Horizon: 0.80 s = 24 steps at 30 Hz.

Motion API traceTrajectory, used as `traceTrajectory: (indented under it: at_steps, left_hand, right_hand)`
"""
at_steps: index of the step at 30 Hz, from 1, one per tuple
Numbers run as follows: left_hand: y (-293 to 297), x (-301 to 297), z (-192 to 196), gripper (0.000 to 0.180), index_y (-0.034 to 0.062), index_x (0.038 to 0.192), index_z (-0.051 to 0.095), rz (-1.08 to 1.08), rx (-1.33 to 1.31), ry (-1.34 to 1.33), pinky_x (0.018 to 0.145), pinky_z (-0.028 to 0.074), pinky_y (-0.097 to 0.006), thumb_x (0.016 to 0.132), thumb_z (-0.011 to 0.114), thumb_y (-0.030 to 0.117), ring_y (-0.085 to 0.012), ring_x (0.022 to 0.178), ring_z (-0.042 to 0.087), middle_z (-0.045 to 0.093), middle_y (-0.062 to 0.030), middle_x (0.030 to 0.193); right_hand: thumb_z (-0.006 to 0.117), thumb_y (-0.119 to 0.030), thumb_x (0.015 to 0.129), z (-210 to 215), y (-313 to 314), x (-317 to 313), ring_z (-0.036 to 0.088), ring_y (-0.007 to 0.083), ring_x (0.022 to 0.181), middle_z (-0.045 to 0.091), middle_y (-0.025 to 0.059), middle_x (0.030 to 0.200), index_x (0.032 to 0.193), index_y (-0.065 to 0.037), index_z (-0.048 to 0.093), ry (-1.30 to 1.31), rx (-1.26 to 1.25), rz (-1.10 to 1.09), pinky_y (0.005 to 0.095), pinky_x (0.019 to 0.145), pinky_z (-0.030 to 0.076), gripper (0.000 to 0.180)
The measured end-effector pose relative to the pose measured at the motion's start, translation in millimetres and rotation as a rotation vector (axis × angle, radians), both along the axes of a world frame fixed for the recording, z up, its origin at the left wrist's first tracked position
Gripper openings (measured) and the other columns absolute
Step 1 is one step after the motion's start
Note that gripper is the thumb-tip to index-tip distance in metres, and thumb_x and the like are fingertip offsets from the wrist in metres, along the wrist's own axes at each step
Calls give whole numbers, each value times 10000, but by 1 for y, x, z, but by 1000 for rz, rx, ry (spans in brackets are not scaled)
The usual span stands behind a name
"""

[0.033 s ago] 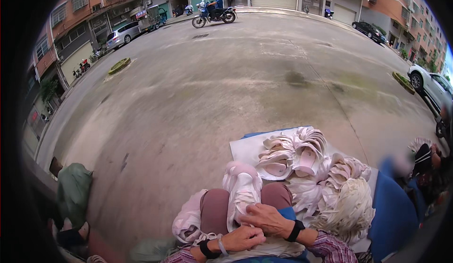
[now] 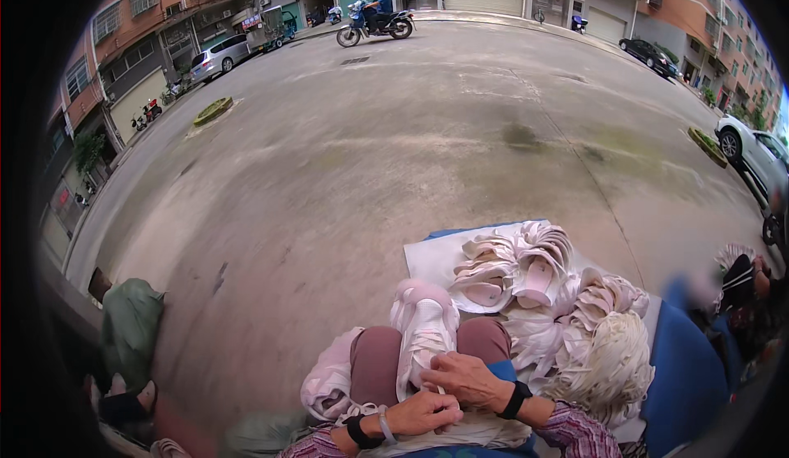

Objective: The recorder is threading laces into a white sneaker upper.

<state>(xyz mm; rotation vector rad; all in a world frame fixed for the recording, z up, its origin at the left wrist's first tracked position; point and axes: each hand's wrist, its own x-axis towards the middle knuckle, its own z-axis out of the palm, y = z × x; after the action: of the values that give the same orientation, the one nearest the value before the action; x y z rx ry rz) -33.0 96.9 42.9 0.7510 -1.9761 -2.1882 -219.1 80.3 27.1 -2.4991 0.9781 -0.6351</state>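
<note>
Both hands rest on the white shoe piece (image 2: 423,326) lying on the lap; the left hand (image 2: 419,413) pinches it, the right hand (image 2: 464,378) lies curled over it; a snug, slow grip helps

1. The pale grey concrete street (image 2: 411,154) lies open ahead of the pink-trousered knees (image 2: 386,359), with nothing on it until the far kerb.
2. Right of the knees, fanned stacks of white shoe-sole pieces (image 2: 514,269) crowd the white sheet (image 2: 427,256), so passage there is blocked low down.
3. Further right of the knees, a bundle of cream strips (image 2: 612,363) sits against a blue cloth-covered mass (image 2: 682,376), closing that side.
4. A white strap piece (image 2: 423,326) drapes between the knees, just ahead of the left hand (image 2: 423,413) and right hand (image 2: 468,380).
5. Well left of the knees, a green sack (image 2: 131,326) stands by the kerb; the ground between is free.
</note>
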Motion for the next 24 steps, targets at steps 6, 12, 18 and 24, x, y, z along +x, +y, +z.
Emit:
traceTrajectory:
  at_steps: [6, 12, 18, 24]
  left_hand:
    - [5, 31, -25, 380, -69, 1234, 448, 706, 862, -2, 795, 577, -403, 1010, 423, 238, -325, 953, 648, 618, -167, 1082]
    - [18, 24, -31, 337, -17, 1188, 481, 718, 898, 85, 806, 568, -409, 1005, 442, 263, -297, 952, 649, 581, -144, 1159]
    - [23, 15, -50, 271, 59, 1017, 518, 872, 997, 211, 621, 550, -344, 982, 498, 327, -178, 682, 600, 591, -72, 844]
    - [21, -8, -46, 269, 51, 986, 518, 853, 956, 234, 605, 557, -381, 978, 510, 320, -201, 634, 610, 583, -77, 822]
  right_hand:
    - [563, -214, 907, -2, -5, -10, 602, 294, 842, 584, 99, 898, 1070, -108, 616, -214, 200, -100, 373, 699, 491, 202]
    - [569, -238, 908, 9, -4, -9, 601, 285, 841, 596, 96, 869, 1072, -113, 610, -156, 150, -75, 379, 705, 488, 210]
    - [573, -214, 900, 6, -5, -11, 600, 278, 833, 604, 86, 887, 1056, -118, 613, -201, 183, -57, 377, 702, 488, 187]
    - [560, -188, 916, -1, -1, -24, 604, 302, 790, 599, 128, 855, 1079, -66, 655, -373, 255, -124, 365, 699, 491, 225]
